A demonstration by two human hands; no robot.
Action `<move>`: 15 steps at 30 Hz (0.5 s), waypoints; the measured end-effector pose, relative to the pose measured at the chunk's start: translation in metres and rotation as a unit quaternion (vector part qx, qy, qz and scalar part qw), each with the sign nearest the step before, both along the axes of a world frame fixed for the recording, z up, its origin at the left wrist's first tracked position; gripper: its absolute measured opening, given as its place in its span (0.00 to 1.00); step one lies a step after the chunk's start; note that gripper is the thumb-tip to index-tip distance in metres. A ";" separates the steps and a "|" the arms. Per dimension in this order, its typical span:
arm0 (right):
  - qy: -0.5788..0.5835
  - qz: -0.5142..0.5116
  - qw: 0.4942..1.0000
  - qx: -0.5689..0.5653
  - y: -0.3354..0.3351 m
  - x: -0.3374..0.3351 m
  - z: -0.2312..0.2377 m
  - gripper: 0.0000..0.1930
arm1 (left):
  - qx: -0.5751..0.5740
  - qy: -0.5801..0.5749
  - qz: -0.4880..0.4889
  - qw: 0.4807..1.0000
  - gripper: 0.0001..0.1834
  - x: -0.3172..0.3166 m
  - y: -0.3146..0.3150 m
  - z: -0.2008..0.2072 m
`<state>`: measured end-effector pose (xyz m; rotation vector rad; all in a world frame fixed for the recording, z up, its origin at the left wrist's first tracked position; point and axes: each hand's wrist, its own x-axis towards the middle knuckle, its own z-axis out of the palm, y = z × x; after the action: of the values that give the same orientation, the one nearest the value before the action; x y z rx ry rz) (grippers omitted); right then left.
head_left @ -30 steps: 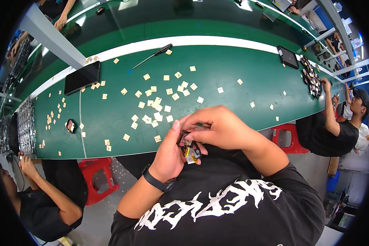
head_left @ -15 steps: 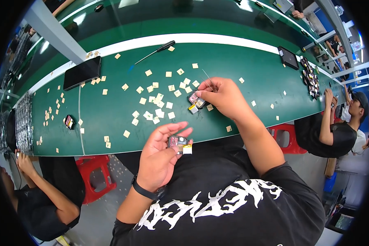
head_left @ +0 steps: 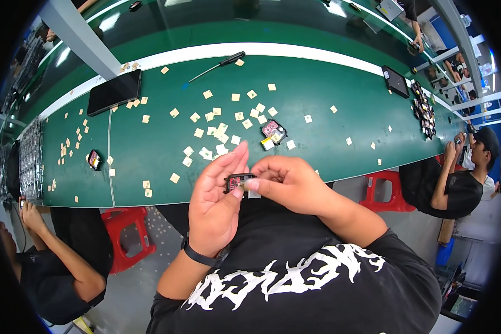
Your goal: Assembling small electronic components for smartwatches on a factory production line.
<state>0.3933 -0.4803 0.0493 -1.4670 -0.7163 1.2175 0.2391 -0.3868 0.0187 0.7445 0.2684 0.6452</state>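
A small black device (head_left: 235,181) with a red board is held in the grip of the left hand (head_left: 212,209), near the close edge of the worktop (head_left: 317,89). It is touched by the thumb of the right hand (head_left: 286,183), whose grip cannot be judged as open or closed. A similar second unit (head_left: 274,132) is set beside scattered pale squares (head_left: 235,97).
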 end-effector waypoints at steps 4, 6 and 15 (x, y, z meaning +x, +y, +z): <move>0.009 0.011 0.999 -0.031 0.001 0.007 -0.003 0.11 | 0.030 0.098 -0.060 0.993 0.33 -0.002 0.004 0.000; -0.017 0.040 0.998 -0.048 0.003 0.014 0.003 0.11 | 0.097 0.177 -0.095 0.975 0.32 -0.011 0.013 0.001; -0.303 0.032 0.951 0.053 -0.003 0.017 -0.013 0.13 | 0.251 0.310 -0.110 0.910 0.19 -0.021 0.026 0.001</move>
<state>0.4102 -0.4836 0.0366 -1.7493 -1.2264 0.7482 0.2181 -0.3611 0.0194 1.4548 0.6033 0.2379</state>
